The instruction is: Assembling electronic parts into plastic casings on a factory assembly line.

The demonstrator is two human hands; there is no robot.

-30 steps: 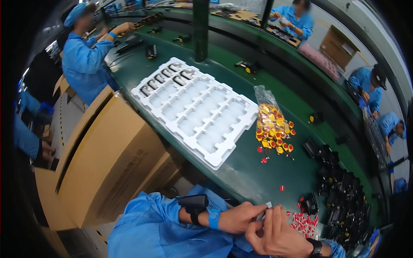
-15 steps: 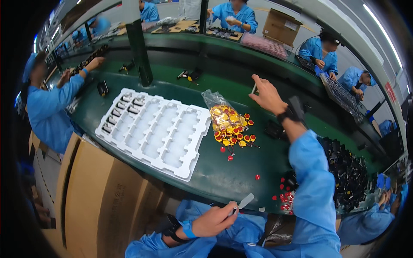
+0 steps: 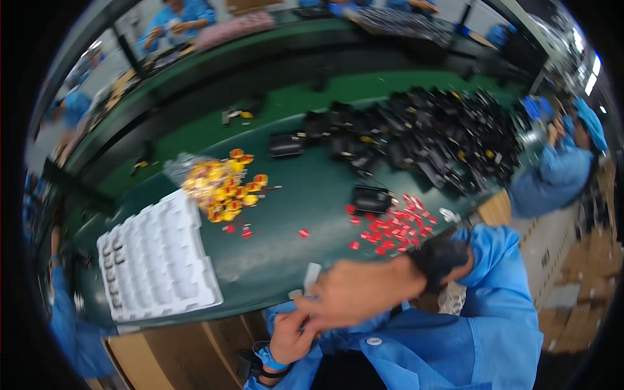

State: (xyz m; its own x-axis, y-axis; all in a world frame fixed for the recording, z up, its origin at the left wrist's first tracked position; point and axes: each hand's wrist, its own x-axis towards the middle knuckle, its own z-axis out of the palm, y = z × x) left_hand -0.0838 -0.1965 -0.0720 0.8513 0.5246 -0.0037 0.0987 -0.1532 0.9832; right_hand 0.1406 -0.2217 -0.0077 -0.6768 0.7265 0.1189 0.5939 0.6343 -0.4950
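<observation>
At the table's front edge my two hands meet. My left hand (image 3: 290,336) is closed low down, its thumb and fingers pressed together. My right hand (image 3: 364,292) reaches across over it, smeared by motion, with its fingers partly hidden. A pale flat strip (image 3: 312,275) sticks up beside the right fingers from where the hands meet; its lower end is covered. Close by on the edge lies a small pale piece (image 3: 296,294). Red small tabs (image 3: 396,224) are scattered beyond my right wrist, next to a black casing (image 3: 372,198).
A white moulded tray (image 3: 211,286) with several dark parts stands at left. Yellow-and-red parts (image 3: 224,188) spill from a clear bag. Black casings (image 3: 429,136) are heaped at the far right. Cardboard boxes (image 3: 175,354) stand below the table. A co-worker in blue (image 3: 552,172) sits at right.
My right hand has come back from the far side of the table to my left hand. The view has swung right, showing more of the black heap.
</observation>
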